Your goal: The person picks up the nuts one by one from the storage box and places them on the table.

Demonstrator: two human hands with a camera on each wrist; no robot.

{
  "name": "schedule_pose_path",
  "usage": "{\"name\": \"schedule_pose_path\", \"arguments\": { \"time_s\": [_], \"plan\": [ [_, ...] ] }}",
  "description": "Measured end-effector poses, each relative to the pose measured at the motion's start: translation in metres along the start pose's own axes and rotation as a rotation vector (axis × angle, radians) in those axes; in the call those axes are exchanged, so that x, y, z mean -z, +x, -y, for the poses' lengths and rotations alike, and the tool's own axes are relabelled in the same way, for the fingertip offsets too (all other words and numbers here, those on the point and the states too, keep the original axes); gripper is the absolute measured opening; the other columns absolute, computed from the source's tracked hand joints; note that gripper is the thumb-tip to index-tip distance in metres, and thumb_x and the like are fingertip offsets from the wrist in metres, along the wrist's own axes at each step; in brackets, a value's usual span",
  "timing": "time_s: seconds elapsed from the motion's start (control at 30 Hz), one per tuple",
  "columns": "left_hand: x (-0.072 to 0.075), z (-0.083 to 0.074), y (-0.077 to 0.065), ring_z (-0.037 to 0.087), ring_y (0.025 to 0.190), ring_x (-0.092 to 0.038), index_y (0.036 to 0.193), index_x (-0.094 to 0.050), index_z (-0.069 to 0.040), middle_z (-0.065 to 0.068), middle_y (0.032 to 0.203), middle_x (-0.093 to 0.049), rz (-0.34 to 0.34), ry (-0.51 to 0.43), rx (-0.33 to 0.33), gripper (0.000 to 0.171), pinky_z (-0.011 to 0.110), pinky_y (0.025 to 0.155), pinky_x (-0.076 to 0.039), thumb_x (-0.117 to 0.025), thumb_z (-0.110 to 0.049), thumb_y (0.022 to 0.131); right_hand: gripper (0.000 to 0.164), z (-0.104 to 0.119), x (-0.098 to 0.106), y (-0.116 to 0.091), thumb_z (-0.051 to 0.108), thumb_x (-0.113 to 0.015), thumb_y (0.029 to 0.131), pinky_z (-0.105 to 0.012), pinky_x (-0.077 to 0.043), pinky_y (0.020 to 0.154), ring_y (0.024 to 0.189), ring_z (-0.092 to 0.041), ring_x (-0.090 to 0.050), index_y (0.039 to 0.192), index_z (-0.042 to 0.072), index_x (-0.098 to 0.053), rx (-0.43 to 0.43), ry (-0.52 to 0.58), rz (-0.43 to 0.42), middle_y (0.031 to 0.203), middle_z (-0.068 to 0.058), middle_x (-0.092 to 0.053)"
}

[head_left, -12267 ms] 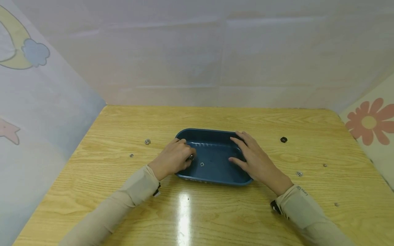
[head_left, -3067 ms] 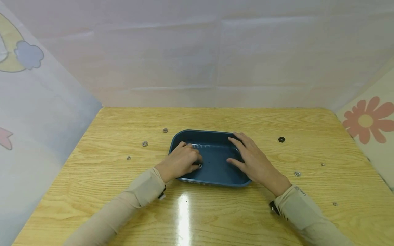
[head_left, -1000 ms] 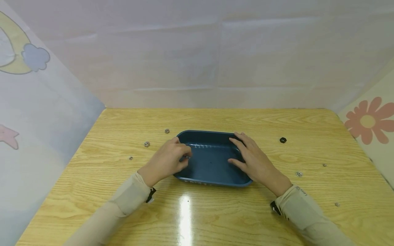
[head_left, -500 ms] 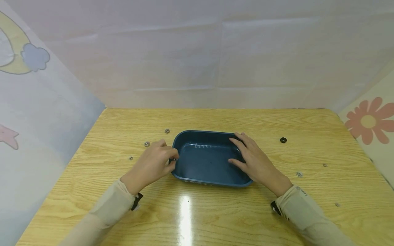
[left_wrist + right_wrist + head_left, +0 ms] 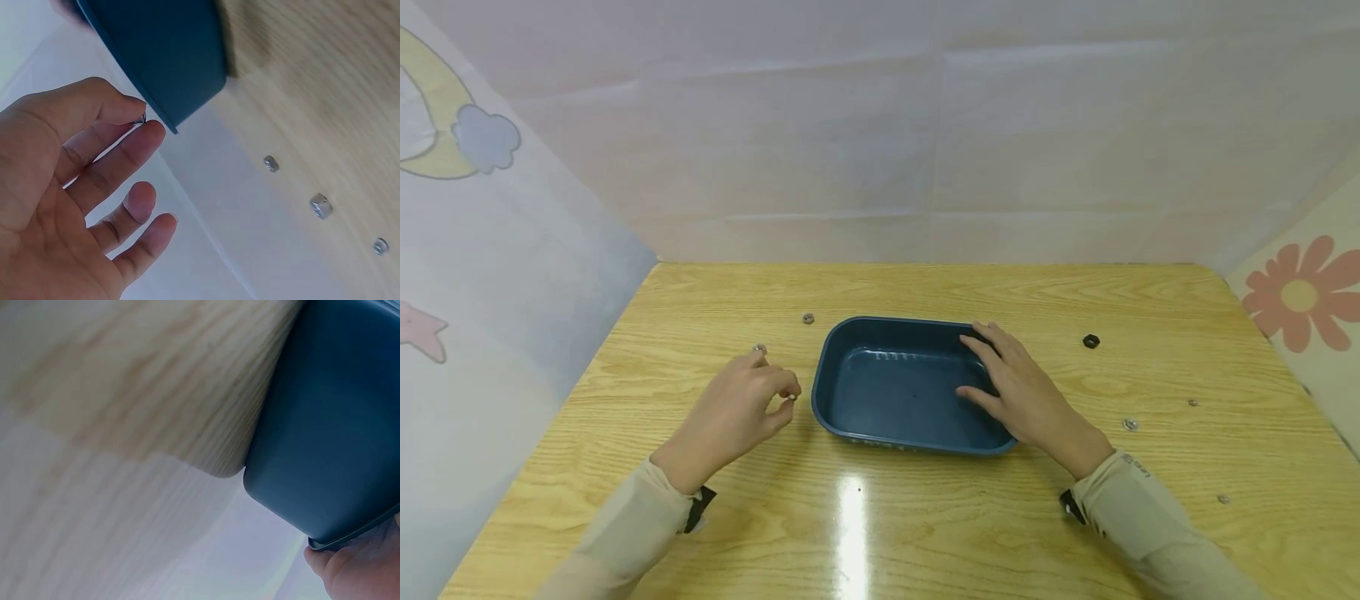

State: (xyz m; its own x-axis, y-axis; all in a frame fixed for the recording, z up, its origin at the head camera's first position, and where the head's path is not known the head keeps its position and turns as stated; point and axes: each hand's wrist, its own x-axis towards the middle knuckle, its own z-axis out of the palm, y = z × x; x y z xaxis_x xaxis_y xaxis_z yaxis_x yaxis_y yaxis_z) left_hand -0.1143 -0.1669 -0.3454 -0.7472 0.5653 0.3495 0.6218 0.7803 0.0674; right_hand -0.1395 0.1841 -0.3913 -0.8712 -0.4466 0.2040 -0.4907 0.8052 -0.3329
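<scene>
In the head view my left hand is over the table just left of the blue tray. It pinches a small metal nut between thumb and fingertips; the left wrist view shows the same nut mostly covered by them, the other fingers loosely bent. My right hand rests over the tray's right end, fingers spread and relaxed along the rim, thumb reaching inside. Nothing lies on the visible tray floor. A silver nut peeks out behind the left hand, and another nut sits farther back.
On the right side of the wooden table lie a black nut, a silver flanged nut and two tiny nuts, one farther right and one nearer the front. A pale cloth backdrop stands behind the table.
Over the last second my left hand has carried the small nut leftward out of the tray. Earlier a nut lay in the tray; one now sits behind it on the table. The right hand stays put.
</scene>
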Motion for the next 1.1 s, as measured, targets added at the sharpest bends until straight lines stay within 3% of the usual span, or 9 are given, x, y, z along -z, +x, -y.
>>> {"name": "schedule_pose_path", "arguments": {
  "time_s": [0.1, 0.17, 0.3, 0.77, 1.1],
  "plan": [
    [0.0, 0.002, -0.005, 0.01, 0.065, -0.043, 0.075, -0.067, -0.018, -0.011, 0.072, -0.067, 0.003, 0.012, 0.012, 0.012, 0.028, 0.068, -0.044, -0.071, -0.008, 0.069, 0.072, -0.002, 0.001, 0.0, 0.035, -0.065, 0.083, -0.054, -0.029, 0.107, 0.138, -0.038, -0.02, 0.141, 0.008, -0.033, -0.002, -0.002, -0.001, 0.149, -0.016, -0.024],
    [-0.001, 0.003, -0.009, 0.008, 0.064, -0.041, 0.075, -0.067, -0.019, -0.011, 0.072, -0.066, 0.017, 0.018, 0.03, 0.012, 0.024, 0.061, -0.038, -0.072, -0.01, 0.07, 0.072, -0.003, 0.002, -0.001, 0.035, -0.065, 0.083, -0.054, -0.029, 0.107, 0.138, -0.038, -0.02, 0.141, 0.008, -0.033, -0.003, -0.004, -0.005, 0.148, -0.016, -0.024],
    [-0.002, 0.006, -0.015, 0.007, 0.062, -0.038, 0.075, -0.067, -0.019, -0.012, 0.07, -0.064, 0.047, 0.028, 0.066, 0.01, 0.021, 0.058, -0.033, -0.072, -0.011, 0.07, 0.071, -0.003, 0.002, -0.001, 0.035, -0.065, 0.083, -0.055, -0.028, 0.107, 0.138, -0.038, -0.02, 0.141, 0.009, -0.033, -0.002, -0.003, -0.003, 0.148, -0.016, -0.024],
    [-0.008, 0.018, -0.046, 0.004, 0.059, -0.036, 0.072, -0.068, -0.02, -0.012, 0.067, -0.063, 0.134, 0.045, 0.178, 0.01, 0.018, 0.055, -0.032, -0.074, -0.012, 0.069, 0.071, -0.004, 0.002, 0.001, 0.037, -0.065, 0.083, -0.052, -0.028, 0.108, 0.139, -0.036, -0.019, 0.141, 0.009, -0.034, -0.011, -0.022, -0.009, 0.149, -0.014, -0.024],
    [-0.017, 0.019, -0.057, 0.002, 0.058, -0.04, 0.072, -0.072, -0.018, -0.012, 0.065, -0.063, 0.189, 0.03, 0.216, 0.008, 0.015, 0.052, -0.033, -0.074, -0.012, 0.067, 0.071, -0.005, 0.001, 0.001, 0.035, -0.066, 0.082, -0.054, -0.029, 0.107, 0.137, -0.038, -0.021, 0.14, 0.008, -0.035, -0.005, -0.015, -0.015, 0.148, -0.016, -0.026]
  ]
}}
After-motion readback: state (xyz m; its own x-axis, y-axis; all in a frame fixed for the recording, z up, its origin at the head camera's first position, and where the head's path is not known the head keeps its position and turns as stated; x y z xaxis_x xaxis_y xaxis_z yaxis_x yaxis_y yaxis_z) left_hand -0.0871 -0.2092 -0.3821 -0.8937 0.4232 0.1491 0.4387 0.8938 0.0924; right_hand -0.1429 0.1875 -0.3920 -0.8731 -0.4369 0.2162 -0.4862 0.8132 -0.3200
